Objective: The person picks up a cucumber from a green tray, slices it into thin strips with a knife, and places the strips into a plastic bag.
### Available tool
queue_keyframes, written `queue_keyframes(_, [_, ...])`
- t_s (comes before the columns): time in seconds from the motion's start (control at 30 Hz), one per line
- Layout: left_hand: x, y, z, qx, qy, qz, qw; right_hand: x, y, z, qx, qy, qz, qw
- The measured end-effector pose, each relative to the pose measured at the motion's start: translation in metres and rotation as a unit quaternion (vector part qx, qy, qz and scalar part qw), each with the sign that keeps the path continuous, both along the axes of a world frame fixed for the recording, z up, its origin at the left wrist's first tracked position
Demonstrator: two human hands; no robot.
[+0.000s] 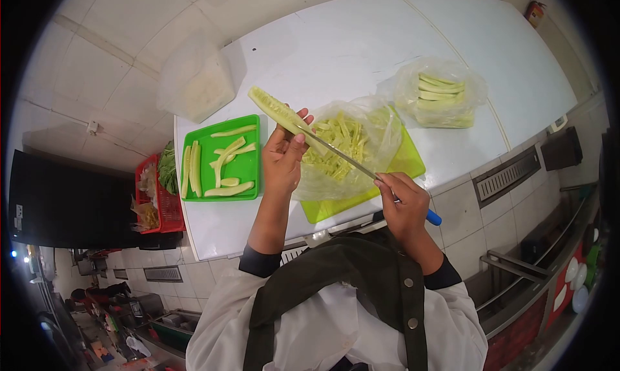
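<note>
My left hand [288, 152] is closed around a halved, peeled cucumber [274, 109], its seedy cut face up. In my right hand [403, 201] is a long knife [345, 156] with a blue handle, its blade tip against the cucumber near my left fingers. Below them, a clear plastic bag [385, 138] holds many pale green cut pieces [339, 138]. That bag lies on a yellow-green cutting board [323, 208]. Left of my left hand, a green tray [259, 170] carries several peeled cucumber pieces [229, 191].
Another plastic bag [475, 93] with long pale green strips [440, 90] lies at the right on the white table [336, 41]. A translucent container [203, 90] stands at the back left. Beyond the table's left edge is a red basket [169, 206] with greens and bags.
</note>
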State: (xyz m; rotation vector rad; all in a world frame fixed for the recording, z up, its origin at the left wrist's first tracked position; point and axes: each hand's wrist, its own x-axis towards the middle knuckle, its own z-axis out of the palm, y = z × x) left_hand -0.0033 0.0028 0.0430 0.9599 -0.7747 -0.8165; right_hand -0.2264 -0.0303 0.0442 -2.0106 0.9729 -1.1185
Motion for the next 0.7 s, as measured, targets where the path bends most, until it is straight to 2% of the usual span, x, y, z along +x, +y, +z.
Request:
queue_keyframes(0.17, [0.000,0.000,0.003,0.004,-0.015,0.006,1.000,0.001,0.001,0.001,0.012,-0.007,0.003,1.000])
queue_keyframes(0.37, [0.000,-0.001,0.002,-0.003,-0.019,0.010,1.000,0.005,-0.001,-0.004,-0.070,-0.003,-0.011,0.998])
queue_keyframes(0.47, [0.001,-0.001,0.002,-0.005,-0.032,0.014,0.999,0.008,0.001,-0.007,-0.068,-0.002,-0.012,0.998])
queue_keyframes(0.7, [0.008,0.001,0.007,-0.033,-0.032,0.048,0.998,0.000,0.004,-0.010,-0.055,0.063,0.002,0.996])
